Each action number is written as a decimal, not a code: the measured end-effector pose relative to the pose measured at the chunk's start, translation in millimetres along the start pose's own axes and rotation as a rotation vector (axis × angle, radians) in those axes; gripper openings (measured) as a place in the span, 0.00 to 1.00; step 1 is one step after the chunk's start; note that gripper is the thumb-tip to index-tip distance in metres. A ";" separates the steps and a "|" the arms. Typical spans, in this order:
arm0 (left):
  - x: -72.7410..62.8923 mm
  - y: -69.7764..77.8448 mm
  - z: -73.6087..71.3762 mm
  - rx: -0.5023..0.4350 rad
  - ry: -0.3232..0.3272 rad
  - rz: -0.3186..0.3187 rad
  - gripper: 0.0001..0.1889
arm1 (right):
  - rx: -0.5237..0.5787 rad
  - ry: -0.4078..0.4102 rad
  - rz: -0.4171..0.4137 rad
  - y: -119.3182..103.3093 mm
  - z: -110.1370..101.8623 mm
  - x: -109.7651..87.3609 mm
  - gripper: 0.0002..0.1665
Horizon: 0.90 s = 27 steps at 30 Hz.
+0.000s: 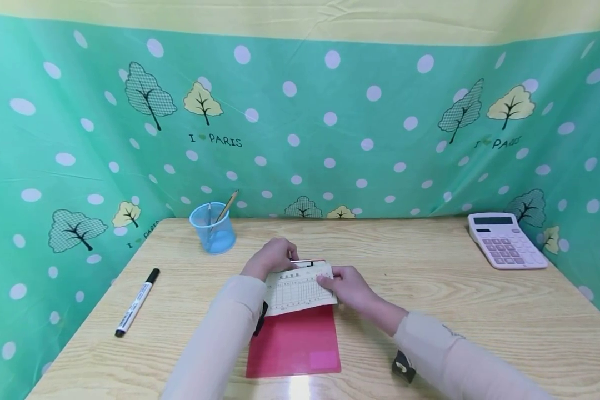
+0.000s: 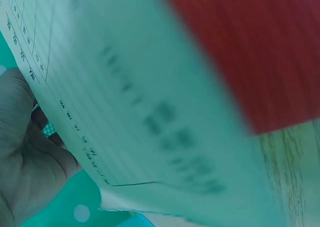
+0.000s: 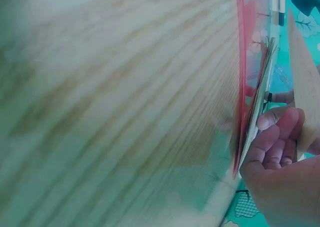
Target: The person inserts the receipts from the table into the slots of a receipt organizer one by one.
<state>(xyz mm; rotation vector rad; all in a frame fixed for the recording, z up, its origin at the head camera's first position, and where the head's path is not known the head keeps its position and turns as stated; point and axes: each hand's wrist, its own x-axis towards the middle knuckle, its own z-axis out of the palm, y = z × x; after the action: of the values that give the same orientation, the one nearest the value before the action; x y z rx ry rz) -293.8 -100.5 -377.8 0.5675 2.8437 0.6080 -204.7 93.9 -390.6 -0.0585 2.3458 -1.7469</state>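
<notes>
A red folder (image 1: 295, 344) lies on the table in the head view, with a printed paper form (image 1: 300, 291) raised over its upper part. My right hand (image 1: 352, 286) grips the form's right edge, thumb on top. At the folder's top, my left hand (image 1: 272, 258) has its fingers curled at the left end of a thin metal paper fastener (image 1: 307, 261); the fingertips are partly hidden. The right wrist view shows a stack of papers (image 3: 260, 97) in the folder, beside the right hand's curled fingers. Blurred and close, the form fills much of the left wrist view.
A black-capped marker (image 1: 137, 303) lies at the left. Behind it stands a blue mesh pen cup (image 1: 217, 236) with pencils. A pink calculator (image 1: 507, 241) sits at the far right. A green patterned curtain (image 1: 330, 139) hangs along the table's back edge.
</notes>
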 end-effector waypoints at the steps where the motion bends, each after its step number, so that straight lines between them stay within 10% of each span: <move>1: 0.3 -0.2 0.3 0.001 0.001 -0.001 0.03 | 0.013 0.002 0.004 0.1 -0.1 -0.1 0.16; 27: -1.5 -0.7 -0.8 -0.031 -0.009 -0.026 0.07 | -0.206 0.121 0.091 -1.1 19.0 16.2 0.12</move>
<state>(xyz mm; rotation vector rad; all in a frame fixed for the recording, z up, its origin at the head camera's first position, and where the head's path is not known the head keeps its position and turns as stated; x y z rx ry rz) -292.9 -101.9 -377.3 0.5265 2.8231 0.6424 -216.9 73.1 -397.1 0.1235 2.5635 -1.5020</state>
